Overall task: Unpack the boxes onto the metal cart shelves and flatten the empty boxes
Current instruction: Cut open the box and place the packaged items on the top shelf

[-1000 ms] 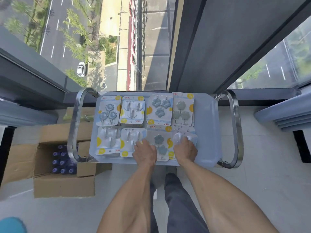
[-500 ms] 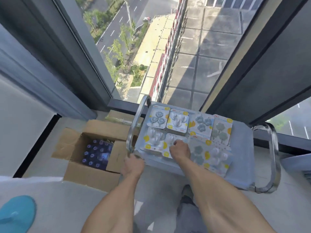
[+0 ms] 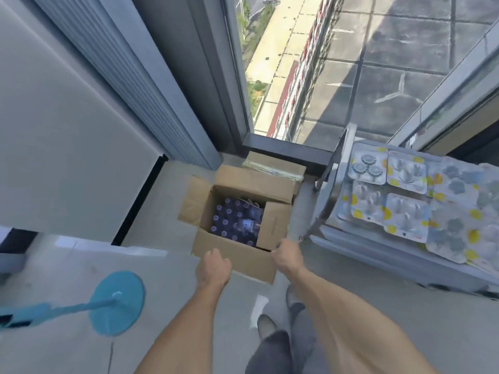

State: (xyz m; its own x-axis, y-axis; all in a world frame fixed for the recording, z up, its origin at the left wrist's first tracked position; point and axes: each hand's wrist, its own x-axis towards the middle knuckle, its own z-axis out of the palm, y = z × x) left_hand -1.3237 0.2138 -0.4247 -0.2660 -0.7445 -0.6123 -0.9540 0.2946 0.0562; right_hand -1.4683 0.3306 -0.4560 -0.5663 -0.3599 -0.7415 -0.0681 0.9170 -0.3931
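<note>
Both hands have left the metal cart and its blister packs. On the grey floor by the window, the left hand hovers, fingers loosely curled, while the right hand grips the open cardboard box of bottles.

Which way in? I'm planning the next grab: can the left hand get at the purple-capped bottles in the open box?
Probably yes: the left hand hovers at the open box, whose flaps are folded back, leaving the bottles uncovered.
</note>
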